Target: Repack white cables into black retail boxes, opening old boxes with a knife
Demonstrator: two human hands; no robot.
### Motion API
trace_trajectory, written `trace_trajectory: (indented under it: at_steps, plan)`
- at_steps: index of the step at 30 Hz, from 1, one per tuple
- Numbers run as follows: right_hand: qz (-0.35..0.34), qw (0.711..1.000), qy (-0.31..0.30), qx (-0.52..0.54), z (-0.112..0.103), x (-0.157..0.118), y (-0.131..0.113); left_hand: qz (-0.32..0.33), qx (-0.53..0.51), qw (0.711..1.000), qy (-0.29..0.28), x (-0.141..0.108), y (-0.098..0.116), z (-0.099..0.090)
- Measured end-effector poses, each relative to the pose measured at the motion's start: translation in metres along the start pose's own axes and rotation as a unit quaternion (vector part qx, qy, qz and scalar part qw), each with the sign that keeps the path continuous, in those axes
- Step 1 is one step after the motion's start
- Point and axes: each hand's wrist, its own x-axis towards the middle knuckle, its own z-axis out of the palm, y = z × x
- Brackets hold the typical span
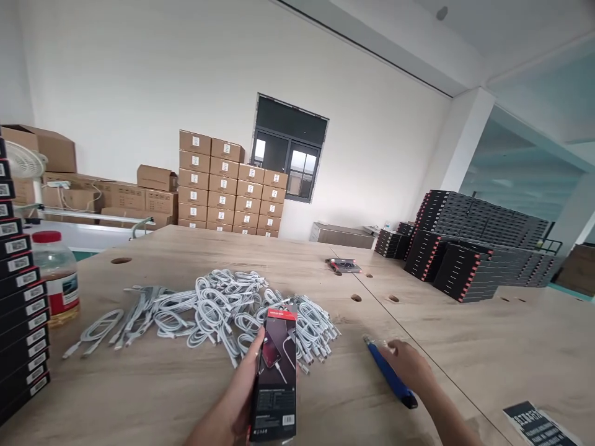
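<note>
My left hand [242, 387] is wrapped round a black and red printed box [277, 378], held upright with its printed face toward me. Beyond the box, a wide pile of white coiled cables [211, 310] spreads over the wooden table [334, 396]. To the right, my right hand [403, 360] rests on a blue tool [389, 375] with a dark end. Some clear plastic shows by its fingertips. The fingers are bent, and whether they grip the tool is hard to make out.
Stacked black boxes [21, 297] and a red-capped bottle [56, 279] stand at the left. More black boxes [458, 269] are piled at the far right. A small package [344, 266] lies near the back. A printed sheet [539, 424] is at the lower right.
</note>
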Motion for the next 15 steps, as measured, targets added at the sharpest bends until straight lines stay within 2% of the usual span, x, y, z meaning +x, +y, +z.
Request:
trace_trajectory:
  at_steps: [5, 10, 15]
  plan:
    - [0.037, 0.998, 0.035, 0.048, 0.010, 0.037, -0.004, -0.007, -0.030, 0.999, 0.013, 0.001, 0.003, 0.002]
    - [0.025, 0.997, 0.038, 0.063, 0.034, 0.035, 0.002, -0.003, -0.012, 1.000, 0.022, 0.004, 0.001, -0.001]
    - [0.030, 0.992, 0.085, 0.090, 0.037, 0.035, 0.006, -0.024, -0.006, 1.000, 0.016, 0.007, -0.002, -0.003]
